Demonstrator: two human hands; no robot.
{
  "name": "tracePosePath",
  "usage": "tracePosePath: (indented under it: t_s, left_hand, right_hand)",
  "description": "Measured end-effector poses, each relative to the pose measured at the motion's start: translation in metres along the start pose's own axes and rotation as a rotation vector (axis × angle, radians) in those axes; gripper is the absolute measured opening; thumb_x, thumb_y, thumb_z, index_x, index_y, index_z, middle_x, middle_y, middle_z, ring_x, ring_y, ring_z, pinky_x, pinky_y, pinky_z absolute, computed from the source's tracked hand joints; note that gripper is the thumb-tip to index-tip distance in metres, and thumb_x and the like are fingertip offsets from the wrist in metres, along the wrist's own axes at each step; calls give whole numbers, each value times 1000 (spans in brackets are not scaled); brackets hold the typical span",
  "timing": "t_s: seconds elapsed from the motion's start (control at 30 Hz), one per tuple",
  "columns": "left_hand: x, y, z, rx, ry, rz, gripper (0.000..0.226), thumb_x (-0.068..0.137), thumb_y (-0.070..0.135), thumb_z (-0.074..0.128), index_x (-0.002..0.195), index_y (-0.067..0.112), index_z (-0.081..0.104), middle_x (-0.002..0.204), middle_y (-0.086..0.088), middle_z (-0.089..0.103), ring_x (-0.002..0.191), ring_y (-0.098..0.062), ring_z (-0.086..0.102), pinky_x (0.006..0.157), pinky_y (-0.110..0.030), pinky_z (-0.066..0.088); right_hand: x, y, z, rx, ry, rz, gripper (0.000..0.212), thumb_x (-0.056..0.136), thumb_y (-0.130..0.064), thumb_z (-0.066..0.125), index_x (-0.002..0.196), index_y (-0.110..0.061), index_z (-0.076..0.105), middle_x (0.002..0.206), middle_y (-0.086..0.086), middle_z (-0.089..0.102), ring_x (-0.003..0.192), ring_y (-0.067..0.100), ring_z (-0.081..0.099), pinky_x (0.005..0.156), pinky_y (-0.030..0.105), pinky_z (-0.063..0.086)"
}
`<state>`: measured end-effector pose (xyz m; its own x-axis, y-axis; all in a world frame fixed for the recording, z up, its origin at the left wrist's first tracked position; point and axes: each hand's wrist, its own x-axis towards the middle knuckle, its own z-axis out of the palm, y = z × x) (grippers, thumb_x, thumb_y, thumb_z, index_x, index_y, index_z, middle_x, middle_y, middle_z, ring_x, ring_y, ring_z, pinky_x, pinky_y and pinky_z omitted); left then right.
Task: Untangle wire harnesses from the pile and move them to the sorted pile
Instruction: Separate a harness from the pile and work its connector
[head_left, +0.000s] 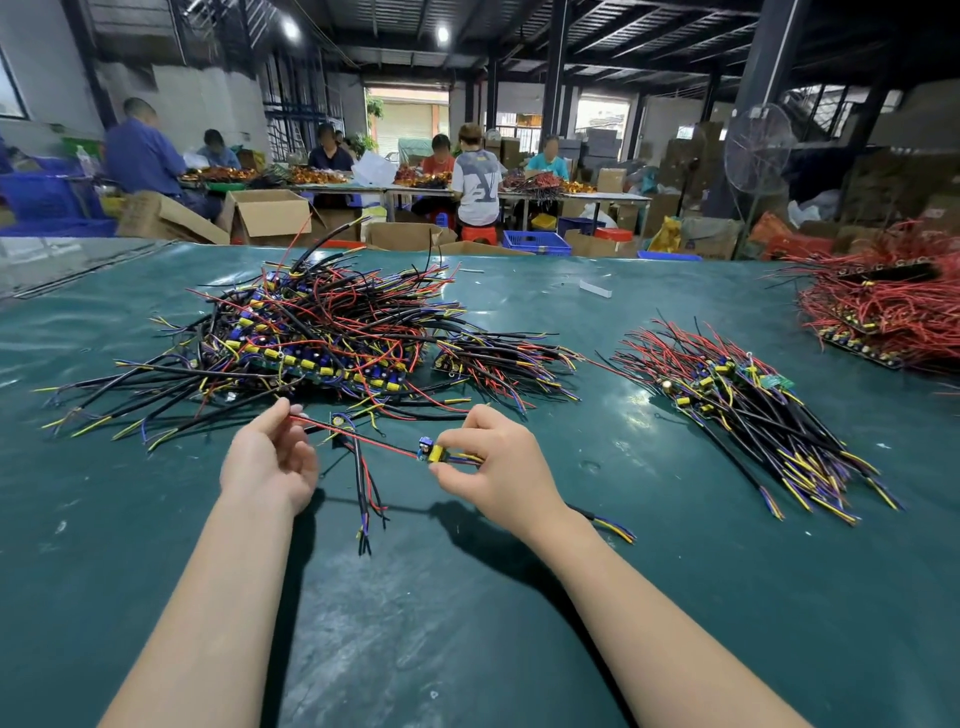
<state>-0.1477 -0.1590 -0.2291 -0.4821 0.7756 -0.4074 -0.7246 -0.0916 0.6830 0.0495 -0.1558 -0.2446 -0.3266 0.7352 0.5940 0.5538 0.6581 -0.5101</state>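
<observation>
My left hand (270, 462) pinches a harness (358, 441) by its red wire; my right hand (493, 462) pinches its yellow part. Tangled pile (311, 338) at eleven o'clock, sorted pile (737, 405) at two.

Looks like a factory assembly floor: workers (475, 176) are sitting at long tables sorting wires, cardboard boxes (267, 214) and blue crates (536, 242) are piling up under steel beams.

We cannot read any words, numbers or signs here. The cardboard boxes (270, 213) at the back show no print we can make out, and the tiny parts on the wire harnesses (322, 332) are too small to read.
</observation>
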Motion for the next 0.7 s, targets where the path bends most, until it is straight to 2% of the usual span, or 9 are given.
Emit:
tracePosePath:
  t_s: [0.07, 0.13, 0.17, 0.2, 0.3, 0.37, 0.43, 0.57, 0.7]
  left_hand:
    - [3, -3, -2, 279, 136, 302, 17, 84, 21, 65, 72, 9, 64, 44, 6, 58, 49, -8, 56, 45, -16, 43]
    - [6, -11, -5, 744, 272, 763, 20, 82, 27, 66, 81, 8, 72, 62, -5, 64, 70, -27, 61, 65, -28, 44]
    - [7, -13, -7, 878, 306, 910, 21, 81, 30, 66, 83, 10, 73, 70, -9, 66, 74, -32, 61, 67, -30, 43]
    - [8, -13, -8, 909, 319, 961, 21, 81, 32, 66, 84, 12, 73, 75, -10, 68, 76, -33, 61, 67, -31, 42]
    - [22, -8, -13, 747, 347, 882, 23, 81, 31, 64, 90, 12, 73, 86, -10, 70, 83, -31, 63, 72, -31, 44]
    - [25, -4, -12, 603, 322, 781, 26, 82, 31, 60, 90, 9, 71, 79, -3, 70, 77, -25, 61, 73, -30, 45]
    - [23, -5, -8, 549, 240, 675, 25, 85, 30, 54, 83, 10, 69, 57, 9, 65, 61, -17, 54, 64, -28, 42]
    - [15, -16, 0, 489, 93, 517, 30, 93, 20, 46, 66, 14, 59, 44, 10, 59, 38, -1, 50, 41, -13, 40]
    - [10, -19, 0, 507, -5, 402, 31, 95, 16, 45, 67, 13, 57, 39, 12, 57, 30, 6, 45, 32, -5, 32]
  right_hand:
    - [1, 1, 1, -17, -28, -6, 12, 76, -16, 70, 87, -13, 74, 72, -4, 37, 65, 14, 36, 60, 22, 26]
    - [1, 2, -1, -27, -72, -8, 14, 76, -17, 70, 88, -13, 74, 69, -10, 35, 66, 14, 37, 60, 22, 26]
    - [0, 4, -3, -30, -89, 0, 14, 75, -17, 70, 88, -13, 74, 68, -14, 34, 66, 14, 38, 60, 22, 26]
    - [-1, 8, -6, -40, -93, 20, 13, 75, -17, 70, 87, -13, 74, 67, -14, 34, 66, 15, 40, 60, 23, 27]
    - [0, 29, -26, -163, 9, 209, 12, 78, -23, 65, 83, -15, 72, 71, -5, 40, 71, 23, 49, 62, 29, 38]
    - [8, 44, -44, -341, 115, 397, 17, 84, -29, 59, 86, -15, 68, 81, 1, 47, 82, 29, 54, 67, 31, 40]
    - [23, 57, -63, -478, 226, 515, 22, 89, -30, 54, 93, -13, 66, 97, 8, 54, 91, 32, 57, 70, 32, 40]
    - [59, 81, -114, -605, 460, 520, 27, 92, -28, 49, 102, -7, 63, 108, 14, 54, 93, 37, 58, 75, 36, 42]
    - [71, 118, -148, -777, 314, 677, 26, 94, -20, 46, 113, -5, 56, 117, 17, 52, 106, 39, 54, 84, 39, 43]
